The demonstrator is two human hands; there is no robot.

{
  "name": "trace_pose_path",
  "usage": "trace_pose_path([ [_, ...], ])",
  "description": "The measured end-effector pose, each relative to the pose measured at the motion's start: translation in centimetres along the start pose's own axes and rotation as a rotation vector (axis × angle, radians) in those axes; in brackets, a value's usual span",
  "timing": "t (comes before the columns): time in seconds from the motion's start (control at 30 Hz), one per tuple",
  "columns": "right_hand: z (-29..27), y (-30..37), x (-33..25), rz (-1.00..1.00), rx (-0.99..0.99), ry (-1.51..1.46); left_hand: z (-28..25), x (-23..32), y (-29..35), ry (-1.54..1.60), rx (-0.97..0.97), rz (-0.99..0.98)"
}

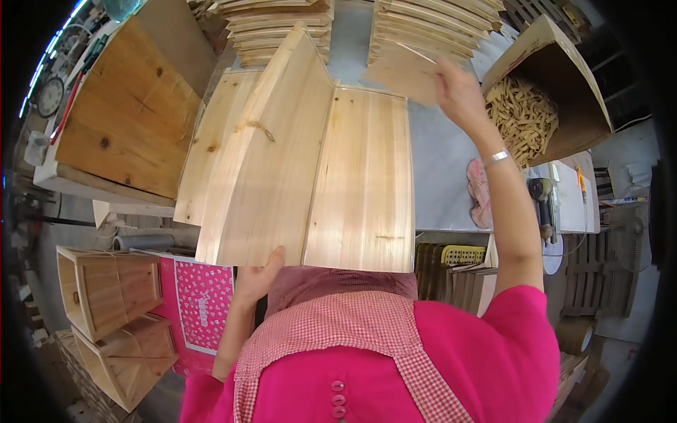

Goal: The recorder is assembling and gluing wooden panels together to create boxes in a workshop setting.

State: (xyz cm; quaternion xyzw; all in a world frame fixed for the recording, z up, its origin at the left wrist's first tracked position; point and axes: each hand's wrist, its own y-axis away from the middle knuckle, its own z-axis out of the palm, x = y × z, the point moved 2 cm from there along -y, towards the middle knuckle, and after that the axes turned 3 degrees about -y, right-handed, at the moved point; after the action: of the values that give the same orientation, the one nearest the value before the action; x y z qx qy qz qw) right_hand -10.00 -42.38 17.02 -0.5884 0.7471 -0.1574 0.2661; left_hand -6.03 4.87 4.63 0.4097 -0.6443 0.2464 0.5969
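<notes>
My left hand (262, 278) grips the near edge of a pale wooden panel (282, 169), which stands tilted up on its side. Its thumb lies against the wood; the other fingers are mostly hidden. To the right of that panel a flat wooden panel (363, 176) lies on the grey table (444, 169), and another panel (222, 134) shows on the left. Over the table's far right side, my right hand (458, 95) holds a thin tan sheet (402, 74) by its right end. Whether the sheet is paper or sandpaper I cannot tell.
Stacks of wooden panels (282, 32) stand at the back. A cardboard box (585, 106) of curled tan strips (525, 116) is at right, near a pink cloth (479, 194) and a power tool (542, 204). A large wooden box (127, 113) stands left; smaller crates (116, 289) sit below.
</notes>
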Motion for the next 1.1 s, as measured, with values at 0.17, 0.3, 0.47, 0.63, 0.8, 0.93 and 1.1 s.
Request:
trace_pose_path([
  [0.17,5.7,-3.5,0.6,-0.031,-0.057,0.033,-0.1,0.5,0.2,-0.020,-0.006,-0.013],
  [0.3,6.3,-4.4,-0.2,-0.040,-0.096,0.069,-0.2,0.5,0.3,-0.038,0.027,-0.026],
  [0.47,6.6,-5.5,-0.9,-0.052,-0.174,0.053,-0.3,0.6,0.3,-0.103,0.013,-0.010],
  [0.63,7.7,-7.4,0.4,-0.068,-0.256,0.044,-0.3,0.4,0.4,-0.110,0.000,-0.008],
  [0.8,7.3,-7.7,0.4,0.026,-0.239,0.005,-0.3,0.6,0.5,-0.171,-0.006,-0.009],
  [0.93,7.1,-7.9,-0.2,-0.016,-0.282,0.011,-0.1,1.1,0.6,-0.159,0.003,-0.029],
  [1.1,7.9,-7.7,0.9,0.012,-0.201,-0.018,0.0,1.2,0.7,-0.204,0.022,0.023],
])
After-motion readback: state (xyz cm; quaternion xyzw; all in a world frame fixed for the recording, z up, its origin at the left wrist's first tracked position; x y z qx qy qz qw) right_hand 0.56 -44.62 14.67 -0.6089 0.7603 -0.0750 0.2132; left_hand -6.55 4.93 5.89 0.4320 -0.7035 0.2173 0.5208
